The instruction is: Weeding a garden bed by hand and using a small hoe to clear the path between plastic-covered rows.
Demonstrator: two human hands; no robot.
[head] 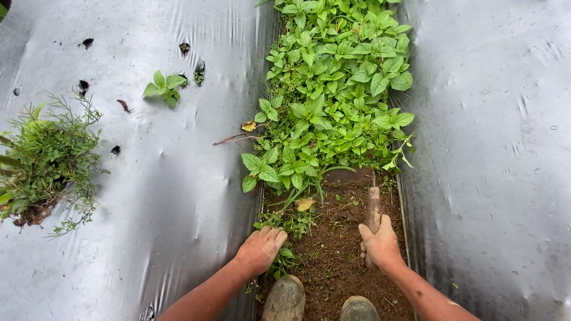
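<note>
Right hand (380, 245) is closed round a wooden-handled tool (373, 207) — blade in the soil (339, 255). Left hand (260, 248), left of the tool, clutches weeds (291, 223).

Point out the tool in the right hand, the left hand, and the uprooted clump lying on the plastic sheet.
tool (373, 205), head view, on its wooden handle.
left hand (260, 249), head view, back of hand.
uprooted clump (47, 154), head view, its green foliage.

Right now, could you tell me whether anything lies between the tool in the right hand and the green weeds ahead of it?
Nothing visible does. The right hand grips the wooden-handled tool, whose tip meets the edge of the weeds; only bare soil surrounds it.
</note>
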